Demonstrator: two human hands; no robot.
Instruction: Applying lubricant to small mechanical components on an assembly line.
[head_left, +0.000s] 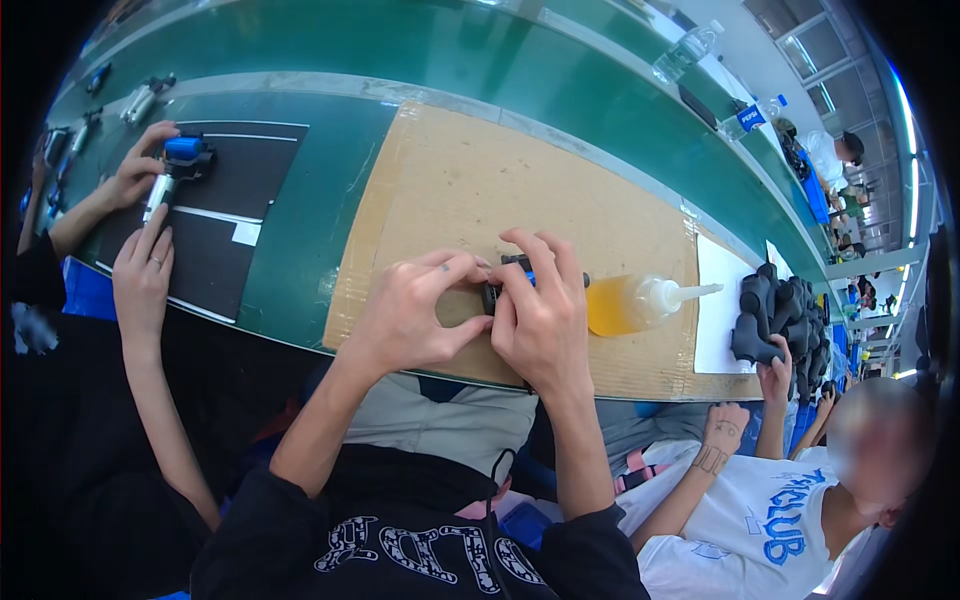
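Above the near edge of a flat tan cardboard sheet point(450, 180), roughly centred in the view, one small black and blue part point(516, 262) is located between the two hands. Left hand point(405, 305): extended inward from the lower left, back turned up, index finger and thumb curved toward the part with a gap between them; whether it grips or only touches cannot be told. Right hand point(545, 325): extended upward from the lower right, thumb and index finger closed on the part, the other fingers raised and bent. The fingers partly hide the part.

Quantities, outward from the part: one translucent squeeze bottle of yellow liquid point(622, 305), tilted, nozzle to the right, just beside the right hand; one white rectangular sheet point(718, 310) at the cardboard's right end; one heap of black moulded pieces point(770, 310), overlapping, count not readable, with one co-worker's hand point(774, 372) touching it; two clear plastic bottles point(688, 52) beyond the long green worktable point(315, 235); at left, two co-worker's hands point(143, 270) on one silver and blue cylindrical device point(183, 150).
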